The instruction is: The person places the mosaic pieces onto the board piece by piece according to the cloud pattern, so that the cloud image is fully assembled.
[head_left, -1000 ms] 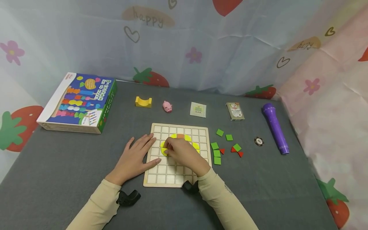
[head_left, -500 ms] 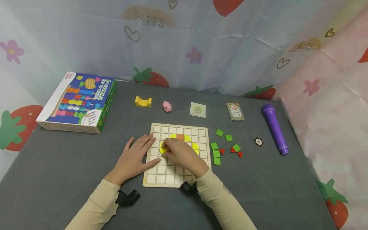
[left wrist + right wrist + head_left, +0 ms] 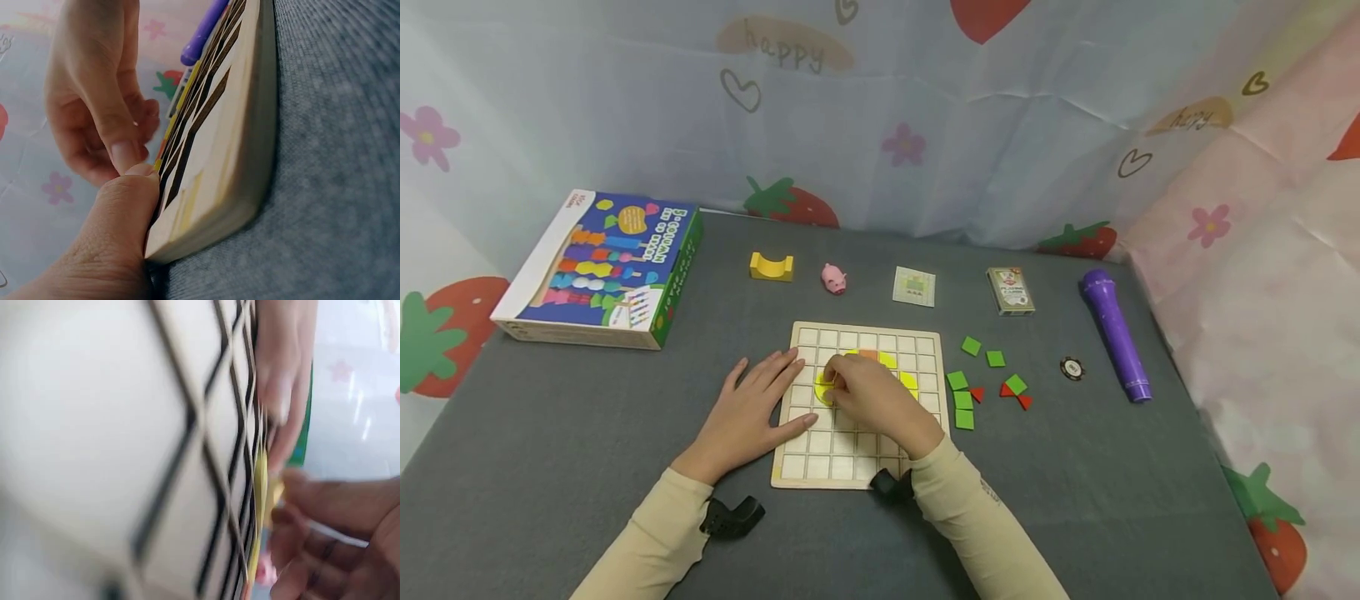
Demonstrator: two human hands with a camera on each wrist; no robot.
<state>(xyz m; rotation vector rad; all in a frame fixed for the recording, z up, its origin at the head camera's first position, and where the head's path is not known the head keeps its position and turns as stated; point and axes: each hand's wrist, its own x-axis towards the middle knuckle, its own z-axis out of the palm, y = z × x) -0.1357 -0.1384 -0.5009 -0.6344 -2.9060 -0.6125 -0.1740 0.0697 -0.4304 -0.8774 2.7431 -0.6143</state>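
Observation:
A square wooden grid board [image 3: 826,467] lies before the person. My left hand [image 3: 751,412] rests on its left edge, fingers spread; in the left wrist view its thumb [image 3: 119,215] lies along the rim. Over the upper left cells, my right hand [image 3: 876,400] has its fingers curled, fingertips close at the yellow tiles [image 3: 822,388]. The right wrist view shows a yellow tile [image 3: 260,487] standing slightly proud of the grid beside the right thumb, and no piece between the fingers. Other yellow tiles [image 3: 909,381] and an orange tile [image 3: 868,355] sit in the board, partly hidden.
Right of the board lie several green squares [image 3: 962,400] and red triangles [image 3: 1025,402]. Beyond are a poker chip [image 3: 1072,368], purple microphone [image 3: 1116,333] and card box [image 3: 1011,292]. A pattern card [image 3: 914,287], pink pig [image 3: 833,279], yellow arch block [image 3: 771,267] and game box [image 3: 598,271] stand behind.
The right fingers shift only slightly over the yellow tiles at the board's upper left. My left hand stays in place on the board's edge.

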